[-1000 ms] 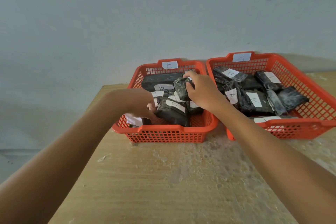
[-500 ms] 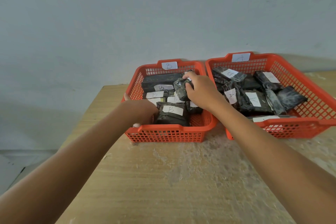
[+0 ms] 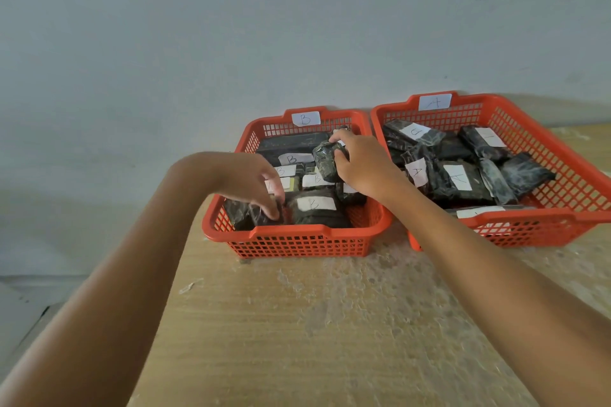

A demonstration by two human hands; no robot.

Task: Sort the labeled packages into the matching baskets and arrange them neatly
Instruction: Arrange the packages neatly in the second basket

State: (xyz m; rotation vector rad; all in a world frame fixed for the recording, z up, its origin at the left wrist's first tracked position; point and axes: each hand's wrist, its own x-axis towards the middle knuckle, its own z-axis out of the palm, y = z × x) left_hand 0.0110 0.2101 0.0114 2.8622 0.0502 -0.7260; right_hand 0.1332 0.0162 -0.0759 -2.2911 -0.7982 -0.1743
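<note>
Two orange baskets (image 3: 297, 238) holding dark labelled packages, right hand (image 3: 363, 165) gripping upright package (image 3: 325, 160), left hand (image 3: 254, 185) pinching front package (image 3: 261, 216)

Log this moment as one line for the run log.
left hand: pressing packages at front of B basket | right hand: gripping wrapped package over B basket | A basket: filled

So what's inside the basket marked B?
Basket B holds dark wrapped packages, several showing B labels. The left hand and right hand cover some; lower layers are hidden.
</note>
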